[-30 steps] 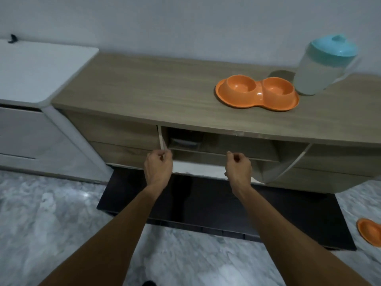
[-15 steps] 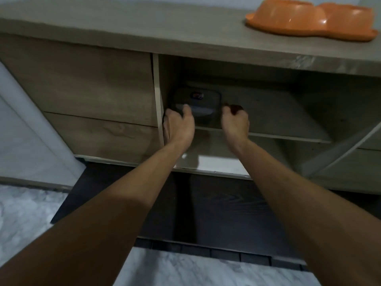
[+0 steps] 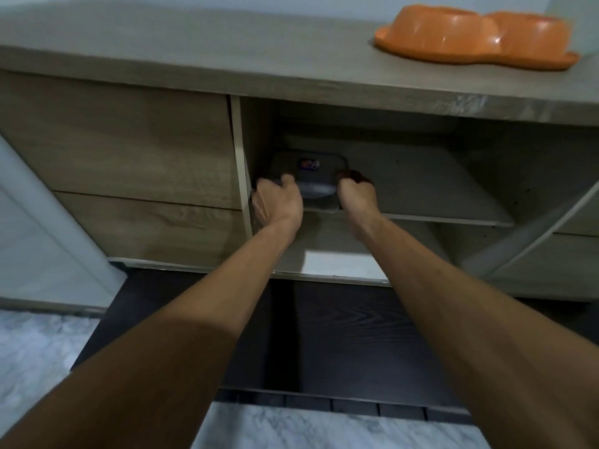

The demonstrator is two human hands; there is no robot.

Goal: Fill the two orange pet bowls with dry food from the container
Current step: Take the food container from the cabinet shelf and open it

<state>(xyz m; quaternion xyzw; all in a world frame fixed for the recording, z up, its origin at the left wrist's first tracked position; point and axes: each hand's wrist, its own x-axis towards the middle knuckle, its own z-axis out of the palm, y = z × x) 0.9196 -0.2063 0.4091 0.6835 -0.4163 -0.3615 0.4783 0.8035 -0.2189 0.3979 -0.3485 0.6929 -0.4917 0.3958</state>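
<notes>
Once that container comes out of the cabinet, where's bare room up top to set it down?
The countertop is bare from its left end up to the orange pet bowls, which crowd the right end. Both the left hand and right hand are on the container.

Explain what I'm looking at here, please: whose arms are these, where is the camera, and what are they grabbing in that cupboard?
No machine here: a person wears a camera on the head, so you look down along their own arms. The left hand and the right hand grip either side of a dark lidded container on the shelf inside an open wooden cabinet. On the cabinet top sits an orange double pet bowl. What the container holds cannot be seen.
</notes>
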